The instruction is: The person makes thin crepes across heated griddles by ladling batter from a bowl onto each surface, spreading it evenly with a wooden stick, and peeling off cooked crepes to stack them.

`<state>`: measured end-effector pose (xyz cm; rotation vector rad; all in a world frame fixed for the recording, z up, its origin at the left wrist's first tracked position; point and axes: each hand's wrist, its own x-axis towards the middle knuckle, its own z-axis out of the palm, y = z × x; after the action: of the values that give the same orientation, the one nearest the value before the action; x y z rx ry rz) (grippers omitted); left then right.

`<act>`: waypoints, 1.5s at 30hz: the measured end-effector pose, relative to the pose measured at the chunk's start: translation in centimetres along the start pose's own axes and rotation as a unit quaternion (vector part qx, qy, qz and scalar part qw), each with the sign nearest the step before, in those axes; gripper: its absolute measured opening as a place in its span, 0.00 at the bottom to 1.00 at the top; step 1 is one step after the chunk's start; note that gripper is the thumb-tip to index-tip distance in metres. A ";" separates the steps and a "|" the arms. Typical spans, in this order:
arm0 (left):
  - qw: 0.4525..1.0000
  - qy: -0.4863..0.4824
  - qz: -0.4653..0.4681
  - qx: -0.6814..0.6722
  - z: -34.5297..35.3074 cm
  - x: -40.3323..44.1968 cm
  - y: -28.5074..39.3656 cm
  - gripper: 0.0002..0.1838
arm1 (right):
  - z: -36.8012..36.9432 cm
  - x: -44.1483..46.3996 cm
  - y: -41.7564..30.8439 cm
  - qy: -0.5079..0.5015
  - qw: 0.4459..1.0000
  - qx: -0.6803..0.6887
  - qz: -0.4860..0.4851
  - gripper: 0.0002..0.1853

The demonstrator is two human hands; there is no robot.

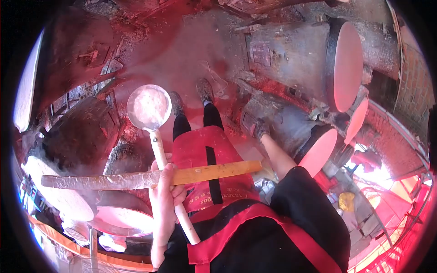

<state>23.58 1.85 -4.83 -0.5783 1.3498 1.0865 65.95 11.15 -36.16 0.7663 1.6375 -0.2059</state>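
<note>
My left hand (168, 189) is closed around the white handle of a ladle (157, 148) and a long flat wooden stick (218, 171). The two cross at my fingers. The ladle's round metal bowl (149, 107) points away from me and holds something pale. Crosswise over my red apron (200, 148) lies the stick, its left part coated grey. My right hand (261, 128) reaches out to the right, beside a dark, grimy drum (277, 123). It looks dark and small, and its fingers cannot be made out.
Large drum-like vessels with pale round ends stand on both sides, one at the upper right (348, 68) and one at the lower left (123, 220). Haze hangs over the floor (191, 50) ahead of my shoes. A yellow item (346, 201) lies at the lower right.
</note>
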 end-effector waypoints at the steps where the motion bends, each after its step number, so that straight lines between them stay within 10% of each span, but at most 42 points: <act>1: 1.000 0.010 -0.003 0.011 0.0 -0.2 0.0 0.14 | 4.3 2.3 -0.3 0.026 0.990 0.135 0.040 0.18; 9: 0.999 0.010 -0.029 0.025 -0.5 -0.2 -0.3 0.14 | 14.6 7.7 -0.2 0.094 0.851 0.490 0.166 0.12; 12: 0.999 0.011 -0.032 0.012 -0.8 -0.2 -0.8 0.14 | 24.8 16.5 -0.7 0.217 0.943 0.234 0.093 0.11; 14: 0.999 0.018 -0.037 0.007 -0.9 -0.3 -0.9 0.14 | 17.9 10.8 0.7 0.116 0.771 0.607 0.152 0.10; 18: 0.999 0.031 -0.038 0.006 -0.7 -0.6 -1.0 0.14 | 14.7 8.4 1.1 0.092 0.523 0.834 0.150 0.11; 29: 1.000 0.005 -0.012 -0.001 -0.7 -2.6 -3.2 0.14 | 12.9 8.1 -0.1 -0.007 0.538 0.823 0.184 0.15; 32: 1.000 -0.001 -0.005 -0.015 -0.8 -3.3 -3.8 0.14 | 16.8 10.7 1.7 -0.111 0.425 0.898 -0.031 0.16; 34: 0.999 -0.004 0.006 -0.034 -0.6 -3.3 -3.5 0.14 | 14.1 11.7 1.9 -0.050 0.523 0.851 0.009 0.16; 36: 0.997 0.001 0.028 -0.067 -0.3 -4.4 -3.7 0.14 | 7.9 8.5 -0.6 0.176 0.726 0.606 0.271 0.17; 39: 0.990 -0.005 0.068 -0.120 -0.5 -6.4 -4.2 0.14 | -5.4 7.4 -1.3 0.116 0.838 0.528 -0.070 0.17; 42: 0.972 -0.017 0.116 -0.203 -3.2 -6.4 -4.1 0.13 | -28.5 -12.9 -5.2 -0.046 0.676 0.537 -0.502 0.17; 44: 0.953 -0.002 0.156 -0.260 -4.3 -7.3 -5.1 0.13 | -36.1 -22.9 -7.2 -0.336 0.598 0.515 -0.514 0.34; 45: 0.939 0.026 0.174 -0.296 -4.7 -7.6 -5.2 0.09 | -38.7 -28.5 -8.8 -0.110 0.699 0.302 -0.639 0.35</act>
<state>26.86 -6.61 0.26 -0.8259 1.1862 1.8079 30.10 14.85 -3.13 -0.1201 1.5907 -1.8280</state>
